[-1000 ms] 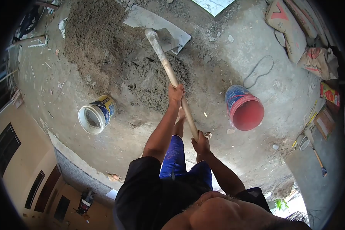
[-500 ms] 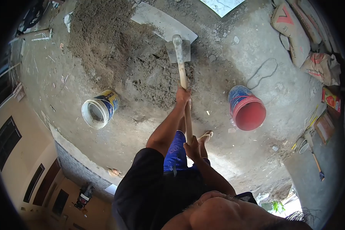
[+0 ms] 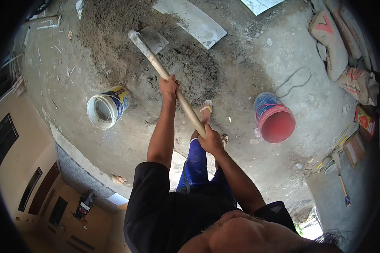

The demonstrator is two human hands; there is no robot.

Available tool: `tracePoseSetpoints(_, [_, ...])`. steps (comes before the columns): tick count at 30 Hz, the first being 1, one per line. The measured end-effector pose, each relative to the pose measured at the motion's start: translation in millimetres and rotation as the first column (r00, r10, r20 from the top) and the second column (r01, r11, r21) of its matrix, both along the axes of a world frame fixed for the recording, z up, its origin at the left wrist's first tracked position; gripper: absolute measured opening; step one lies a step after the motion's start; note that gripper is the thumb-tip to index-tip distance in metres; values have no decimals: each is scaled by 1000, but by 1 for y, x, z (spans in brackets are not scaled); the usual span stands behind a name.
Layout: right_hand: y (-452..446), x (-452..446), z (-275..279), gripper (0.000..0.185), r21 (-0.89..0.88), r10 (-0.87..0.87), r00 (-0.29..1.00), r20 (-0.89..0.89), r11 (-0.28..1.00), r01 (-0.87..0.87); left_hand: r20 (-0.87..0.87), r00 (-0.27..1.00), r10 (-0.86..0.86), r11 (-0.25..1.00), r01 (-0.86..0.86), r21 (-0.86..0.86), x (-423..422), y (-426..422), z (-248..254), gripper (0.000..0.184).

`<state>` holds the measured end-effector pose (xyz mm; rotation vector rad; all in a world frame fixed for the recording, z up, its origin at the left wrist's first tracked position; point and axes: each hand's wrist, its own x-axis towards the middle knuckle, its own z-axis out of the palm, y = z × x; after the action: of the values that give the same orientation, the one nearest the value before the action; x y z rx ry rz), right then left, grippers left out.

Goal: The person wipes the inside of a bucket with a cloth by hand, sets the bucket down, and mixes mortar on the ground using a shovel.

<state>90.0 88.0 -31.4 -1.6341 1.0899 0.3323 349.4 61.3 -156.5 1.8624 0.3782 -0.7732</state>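
Observation:
A long wooden-handled hoe (image 3: 185,104) slants across the middle, its metal blade (image 3: 154,40) at the boundary of the brown sand heap (image 3: 109,33) and the wet grey mix (image 3: 190,69). My left hand (image 3: 168,87) is wrapped round the handle about midway along. Lower down, near the handle's end, my right hand (image 3: 210,139) grips it too. The mix lies just beyond my sandalled foot (image 3: 206,110).
A white bucket (image 3: 102,111) lies tilted at left, and a red bucket (image 3: 276,124) is at right. Beyond the mix is a pale board (image 3: 198,23). Cement bags (image 3: 331,46) line the right side; a wire loop (image 3: 294,80) lies nearer.
The hoe blade has swung left from the pale board's near edge to the sand heap's side. Both hands have kept hold of the handle, and one foot has come forward.

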Motion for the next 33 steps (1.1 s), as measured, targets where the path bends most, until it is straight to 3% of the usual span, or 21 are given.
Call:
tracePoseSetpoints(2, [9,8,7,33,-20,-4,998,-69,1000,2,-102,985,-141,981,153,123,-3,11,-30,16])
tracePoseSetpoints(4, [24,-7,15,36,27,46,989,-141,999,-42,-226,962,-151,973,185,138,-50,33,-62,17])
tracePoseSetpoints(5, [37,-24,9,37,71,55,985,-161,996,-44,-361,918,-163,966,223,131,-76,52,-98,20])
tracePoseSetpoints(6, [50,-40,2,39,115,67,981,-182,992,-46,-419,900,-118,986,158,62,-104,75,-149,25])
tracePoseSetpoints(8, [48,-58,-13,40,140,44,980,-195,990,-17,-416,896,-155,973,211,92,-122,75,-175,17])
tracePoseSetpoints(11, [37,-53,10,38,200,-3,982,-191,979,42,-459,869,-185,963,254,93,-115,70,-143,9])
tracePoseSetpoints(14, [30,-53,36,32,165,66,986,-150,985,-41,-485,870,-87,996,78,-39,-107,82,-112,10])
tracePoseSetpoints(15, [38,-76,38,32,175,48,987,-151,984,-22,-487,868,-99,995,98,-28,-116,88,-88,10])
tracePoseSetpoints(18, [29,-126,17,36,109,153,986,-65,983,-146,-322,942,-96,994,75,-76,-124,71,-12,8])
tracePoseSetpoints(20, [13,-136,19,39,95,187,982,-27,978,-184,-189,980,54,994,-70,-84,-126,56,33,9])
tracePoseSetpoints(22, [-11,-117,3,39,50,195,980,22,979,-196,-101,993,55,992,-65,-106,-99,32,46,10])
tracePoseSetpoints(26, [-52,-54,-3,40,71,192,980,43,978,-195,15,999,51,997,-50,-53,-46,9,-7,13])
tracePoseSetpoints(29, [-34,-52,-22,41,128,139,990,14,982,-140,-171,980,-104,994,109,21,-59,7,-72,13])
tracePoseSetpoints(30, [-30,-58,-20,41,189,131,986,-99,976,-111,-267,956,-124,992,128,-3,-83,19,-104,13])
tracePoseSetpoints(31, [-19,-80,-28,39,226,110,983,-147,971,-74,-362,926,-106,990,132,48,-113,20,-112,14])
tracePoseSetpoints(33, [-5,-139,-46,40,196,116,980,-163,977,-83,-351,935,-52,973,126,193,-173,25,-118,12])
